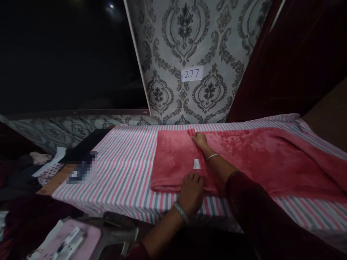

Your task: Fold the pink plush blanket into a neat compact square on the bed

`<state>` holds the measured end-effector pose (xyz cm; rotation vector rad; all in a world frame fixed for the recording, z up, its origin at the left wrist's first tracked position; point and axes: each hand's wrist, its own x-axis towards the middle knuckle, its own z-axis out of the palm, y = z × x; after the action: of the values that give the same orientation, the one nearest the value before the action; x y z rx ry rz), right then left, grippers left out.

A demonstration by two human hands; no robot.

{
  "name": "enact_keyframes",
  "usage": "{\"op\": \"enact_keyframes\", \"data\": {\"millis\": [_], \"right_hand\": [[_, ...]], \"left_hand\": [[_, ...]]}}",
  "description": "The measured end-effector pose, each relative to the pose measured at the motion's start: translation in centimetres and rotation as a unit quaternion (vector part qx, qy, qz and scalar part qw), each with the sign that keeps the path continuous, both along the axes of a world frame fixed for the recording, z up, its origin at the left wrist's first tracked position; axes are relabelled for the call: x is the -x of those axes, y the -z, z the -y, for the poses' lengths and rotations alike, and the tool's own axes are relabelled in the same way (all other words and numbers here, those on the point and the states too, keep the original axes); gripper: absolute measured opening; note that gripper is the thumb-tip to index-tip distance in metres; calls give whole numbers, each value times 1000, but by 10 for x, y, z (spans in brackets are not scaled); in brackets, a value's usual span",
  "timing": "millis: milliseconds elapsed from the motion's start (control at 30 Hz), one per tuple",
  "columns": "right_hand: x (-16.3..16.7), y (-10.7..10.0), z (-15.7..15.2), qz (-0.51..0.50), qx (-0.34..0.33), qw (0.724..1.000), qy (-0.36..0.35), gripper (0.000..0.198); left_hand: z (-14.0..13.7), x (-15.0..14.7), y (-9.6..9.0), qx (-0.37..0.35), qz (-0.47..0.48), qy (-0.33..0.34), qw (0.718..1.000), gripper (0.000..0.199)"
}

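Red blanket (173, 155) under both hands (192, 191) (201, 140); folded left, extending right

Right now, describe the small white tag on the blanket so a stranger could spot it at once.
Below the patterned wall, find the striped cloth with the red blanket on it. On the blanket's folded part, look between the left hand and the right hand for the small white tag. It is a white patch against red, unlike the larger wall label reading 277.
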<state>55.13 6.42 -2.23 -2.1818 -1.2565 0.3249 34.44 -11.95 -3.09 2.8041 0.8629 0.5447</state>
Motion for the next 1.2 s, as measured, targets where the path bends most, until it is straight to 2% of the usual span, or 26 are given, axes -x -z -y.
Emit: {"op": "enact_keyframes", "data": {"millis": [67, 133, 167, 233, 267, 333, 400, 467, 533, 700, 833, 900, 967, 1033, 1100, 1200], "right_hand": [[3, -3, 2, 28, -3, 1000, 2, 36], [6, -9, 1, 92, -28, 995, -10, 48], [7, -13, -1, 130, -41, 990, -29, 53], [11, -21, -8, 192, -40, 976, -93, 60], [13, -25, -13, 206, -20, 970, -131, 63], [17, -29, -23, 215, 36, 956, -195, 69], [19, -30, -34, 214, 82, 946, -229, 73], [18, -28, -43, 210, 111, 941, -241, 73], [16, -26, -51, 209, 138, 936, -249, 71], [11, -25, -59, 209, 172, 923, -274, 42], [12, -19, -47, 216, 155, 918, -294, 30], [11, -11, -37, 222, 116, 932, -264, 28], [8, -8, -28, 212, 63, 951, -214, 24], [3, -14, -18, 190, 4, 965, -179, 18], [-4, -34, -11, 157, -49, 977, -135, 12], [-11, -84, -9, 126, -117, 982, -83, 15]], "left_hand": [[1, 16, -8, 22, 74, 18, 997, 29], [-3, 42, -17, 15, 171, -3, 985, 33], [-8, 58, -21, 6, 219, -38, 975, 33], [-19, 91, -26, 13, 303, -155, 940, 32], [-26, 107, -26, 46, 339, -212, 916, 36], [-38, 134, -23, 176, 387, -283, 860, 51], [-46, 150, -18, 328, 400, -291, 805, 66], [-50, 153, -11, 415, 388, -279, 774, 76], [-51, 148, -5, 421, 368, -275, 782, 82], [-47, 123, 11, 290, 334, -259, 858, 71], [-36, 110, 20, 245, 332, -262, 872, 73], [-30, 108, 18, 228, 335, -251, 879, 73], [-25, 108, 8, 209, 338, -229, 889, 72], [-20, 110, -9, 189, 342, -200, 898, 74], [-15, 114, -32, 165, 352, -169, 906, 75], [-12, 129, -74, 122, 381, -127, 908, 74]]}}
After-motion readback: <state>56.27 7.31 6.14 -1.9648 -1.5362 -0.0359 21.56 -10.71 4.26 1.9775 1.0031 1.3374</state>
